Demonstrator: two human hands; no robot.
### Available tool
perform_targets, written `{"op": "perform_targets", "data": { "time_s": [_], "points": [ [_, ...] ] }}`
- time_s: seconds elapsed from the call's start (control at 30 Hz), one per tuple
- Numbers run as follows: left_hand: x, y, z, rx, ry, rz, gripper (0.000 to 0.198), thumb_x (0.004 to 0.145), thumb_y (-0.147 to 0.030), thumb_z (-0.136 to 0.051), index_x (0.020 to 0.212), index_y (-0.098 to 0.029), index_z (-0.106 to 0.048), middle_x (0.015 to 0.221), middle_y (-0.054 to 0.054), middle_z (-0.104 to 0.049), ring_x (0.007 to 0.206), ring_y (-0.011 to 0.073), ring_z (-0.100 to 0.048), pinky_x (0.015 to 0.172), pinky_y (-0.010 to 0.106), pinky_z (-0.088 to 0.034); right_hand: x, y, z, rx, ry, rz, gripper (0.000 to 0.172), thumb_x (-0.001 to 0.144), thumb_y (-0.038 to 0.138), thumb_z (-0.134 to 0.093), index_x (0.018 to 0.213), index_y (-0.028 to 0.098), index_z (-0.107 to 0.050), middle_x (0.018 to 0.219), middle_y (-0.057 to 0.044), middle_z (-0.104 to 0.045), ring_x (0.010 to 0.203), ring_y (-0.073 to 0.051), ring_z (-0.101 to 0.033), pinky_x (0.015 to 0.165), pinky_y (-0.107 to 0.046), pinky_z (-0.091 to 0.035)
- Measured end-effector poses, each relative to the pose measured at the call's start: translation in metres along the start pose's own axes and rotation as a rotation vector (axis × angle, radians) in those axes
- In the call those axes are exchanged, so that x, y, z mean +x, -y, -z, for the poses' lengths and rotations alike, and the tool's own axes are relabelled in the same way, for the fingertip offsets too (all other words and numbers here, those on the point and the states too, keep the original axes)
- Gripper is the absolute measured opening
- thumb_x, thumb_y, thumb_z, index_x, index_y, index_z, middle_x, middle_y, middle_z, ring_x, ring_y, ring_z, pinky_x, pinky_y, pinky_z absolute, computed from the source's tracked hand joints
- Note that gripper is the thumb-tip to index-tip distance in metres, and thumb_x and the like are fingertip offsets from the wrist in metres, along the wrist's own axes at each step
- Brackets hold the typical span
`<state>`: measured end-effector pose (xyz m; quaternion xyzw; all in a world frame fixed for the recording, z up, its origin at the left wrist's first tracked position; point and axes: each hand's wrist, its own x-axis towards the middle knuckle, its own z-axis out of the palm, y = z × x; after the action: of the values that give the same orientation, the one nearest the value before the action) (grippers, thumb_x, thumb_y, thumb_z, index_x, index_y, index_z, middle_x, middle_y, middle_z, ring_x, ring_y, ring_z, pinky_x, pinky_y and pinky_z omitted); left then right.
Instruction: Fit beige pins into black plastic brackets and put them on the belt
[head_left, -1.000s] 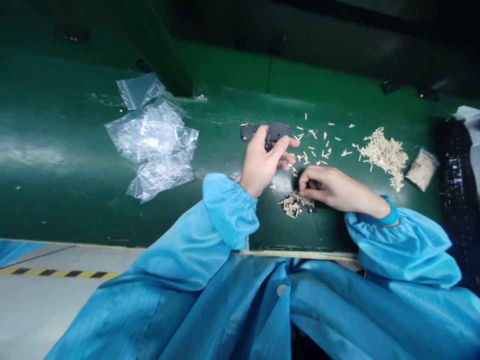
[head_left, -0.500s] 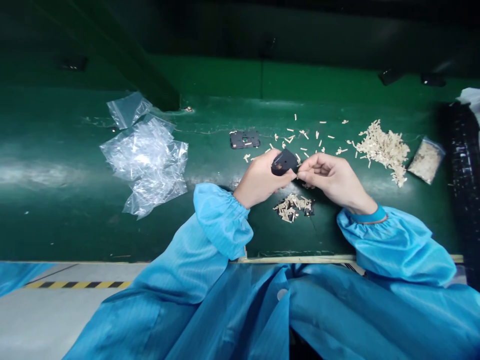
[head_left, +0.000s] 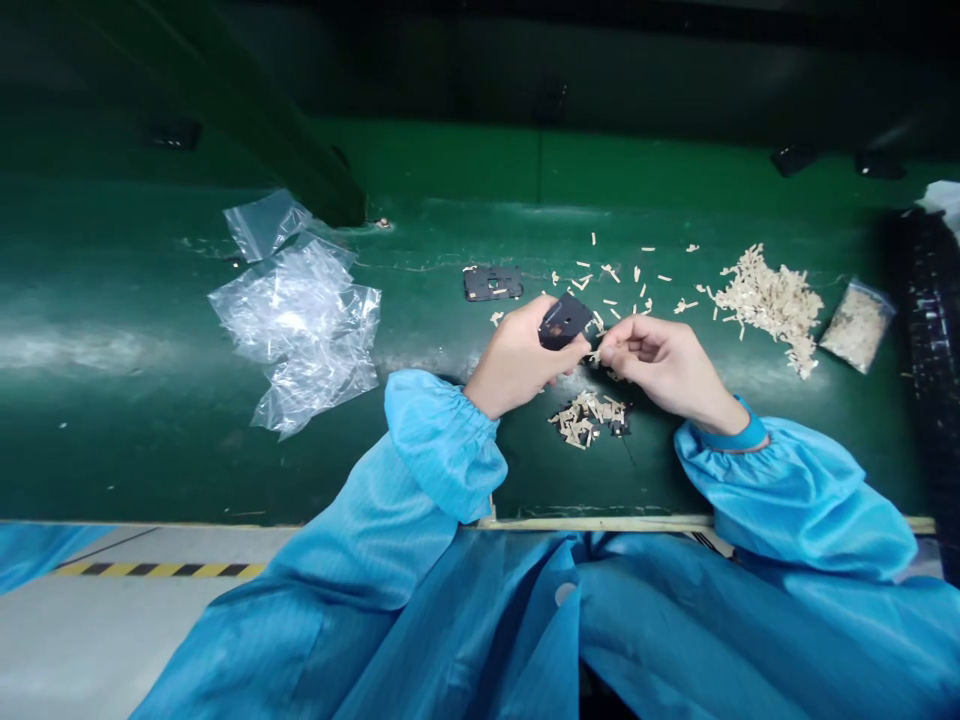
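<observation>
Here's the left hand [head_left: 514,358] clamped on a black plastic bracket [head_left: 564,321], right hand [head_left: 660,362] pinching a pale strip [head_left: 595,355] against it, both close above a small pile of strips [head_left: 589,420], with open green bench [head_left: 112,450] out left and the pale front edge [head_left: 600,523] just below!

Factory assembly floor or electronics workshop, not a home. The bench [head_left: 112,440] has a scuffed, glossy green surface, possibly an anti-static mat. Below its front edge is a grey floor [head_left: 112,640] marked with yellow-and-black hazard tape [head_left: 161,570]. The person at the bench wears a blue striped smock [head_left: 442,445], cleanroom type, with elasticated cuffs. On the bench are clear plastic bags [head_left: 296,330], a black plastic frame [head_left: 493,283], loose beige pieces [head_left: 769,310] in heaps, and a small bag of similar pieces [head_left: 857,325]: small-parts production work.
</observation>
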<state>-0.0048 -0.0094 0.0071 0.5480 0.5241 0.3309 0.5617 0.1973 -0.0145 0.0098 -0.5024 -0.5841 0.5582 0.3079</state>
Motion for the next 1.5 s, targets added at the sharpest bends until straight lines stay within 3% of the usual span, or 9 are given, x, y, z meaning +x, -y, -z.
{"op": "perform_targets", "data": {
  "time_s": [0.23,0.33,0.53,0.8,0.97,1.03,1.17,1.3,1.5],
  "points": [
    [-0.004,0.001,-0.009,0.226,-0.203,-0.134,0.012,0.082,-0.022,-0.069,0.092,-0.020,-0.063,0.081,-0.002,-0.070,0.075,0.0133,-0.064,0.069,0.026,-0.048,-0.003,-0.006,-0.013,-0.076,-0.121,0.159,0.009,0.089,0.028,-0.071,0.087,0.020,-0.067,0.076,-0.001,-0.066,0.064,-0.013,-0.059,0.058,-0.027,-0.046],
    [-0.005,0.002,-0.011,0.280,-0.235,-0.130,0.010,0.082,-0.022,-0.068,0.090,-0.021,-0.062,0.077,-0.002,-0.067,0.073,0.0138,-0.061,0.067,0.027,-0.046,-0.005,-0.008,-0.017,-0.238,-0.188,0.234,0.006,0.090,0.024,-0.068,0.086,0.021,-0.066,0.075,-0.001,-0.065,0.063,-0.013,-0.058,0.057,-0.028,-0.045],
    [-0.003,0.005,-0.010,0.134,-0.159,-0.058,0.012,0.083,-0.027,-0.069,0.089,-0.020,-0.061,0.072,-0.002,-0.062,0.065,0.0124,-0.059,0.057,0.024,-0.044,-0.005,-0.005,-0.019,-0.462,-0.286,0.381,0.006,0.088,0.017,-0.067,0.083,0.021,-0.065,0.072,0.001,-0.063,0.059,-0.011,-0.052,0.055,-0.028,-0.043],
    [0.000,0.004,-0.009,-0.029,-0.123,0.000,0.015,0.080,-0.020,-0.070,0.090,-0.019,-0.059,0.065,-0.004,-0.061,0.049,0.0085,-0.054,0.047,0.023,-0.044,-0.006,-0.005,-0.016,-0.425,-0.263,0.379,0.007,0.087,0.017,-0.068,0.082,0.021,-0.065,0.071,0.001,-0.063,0.059,-0.012,-0.053,0.054,-0.027,-0.042],
    [0.004,0.007,0.001,0.109,-0.317,-0.103,0.008,0.087,-0.025,-0.065,0.092,-0.019,-0.062,0.078,0.000,-0.069,0.065,0.0116,-0.062,0.060,0.025,-0.049,-0.004,-0.004,-0.009,-0.259,-0.275,0.270,0.005,0.086,0.017,-0.068,0.084,0.021,-0.066,0.072,0.000,-0.065,0.060,-0.012,-0.055,0.054,-0.027,-0.044],
    [0.003,0.007,0.003,0.181,-0.343,-0.152,0.009,0.088,-0.027,-0.066,0.093,-0.019,-0.064,0.082,0.000,-0.072,0.071,0.0126,-0.064,0.066,0.026,-0.050,-0.003,-0.004,-0.007,-0.267,-0.259,0.240,0.004,0.085,0.017,-0.068,0.084,0.020,-0.066,0.072,0.000,-0.064,0.059,-0.012,-0.055,0.054,-0.027,-0.043],
    [-0.001,0.004,0.001,0.233,-0.211,-0.226,0.022,0.080,-0.013,-0.070,0.100,-0.021,-0.065,0.092,-0.002,-0.075,0.075,0.0121,-0.066,0.074,0.027,-0.052,-0.003,-0.001,-0.004,-0.360,-0.180,0.242,0.003,0.085,0.017,-0.067,0.083,0.019,-0.067,0.071,0.000,-0.063,0.058,-0.011,-0.052,0.053,-0.026,-0.041],
    [-0.004,0.001,-0.002,0.175,-0.090,-0.266,0.024,0.083,-0.012,-0.067,0.105,-0.022,-0.065,0.101,-0.001,-0.078,0.095,0.0154,-0.072,0.088,0.029,-0.053,-0.005,0.003,-0.004,-0.445,-0.149,0.280,0.006,0.085,0.015,-0.067,0.081,0.019,-0.066,0.071,0.001,-0.062,0.057,-0.010,-0.048,0.054,-0.026,-0.040],
    [-0.004,-0.002,-0.003,0.274,-0.101,-0.212,0.015,0.084,-0.018,-0.067,0.098,-0.022,-0.064,0.090,-0.001,-0.076,0.082,0.0156,-0.070,0.079,0.029,-0.052,-0.005,0.005,-0.006,-0.493,-0.173,0.318,0.005,0.086,0.017,-0.067,0.082,0.020,-0.067,0.070,0.001,-0.062,0.058,-0.011,-0.050,0.055,-0.026,-0.042]
  ]
}}
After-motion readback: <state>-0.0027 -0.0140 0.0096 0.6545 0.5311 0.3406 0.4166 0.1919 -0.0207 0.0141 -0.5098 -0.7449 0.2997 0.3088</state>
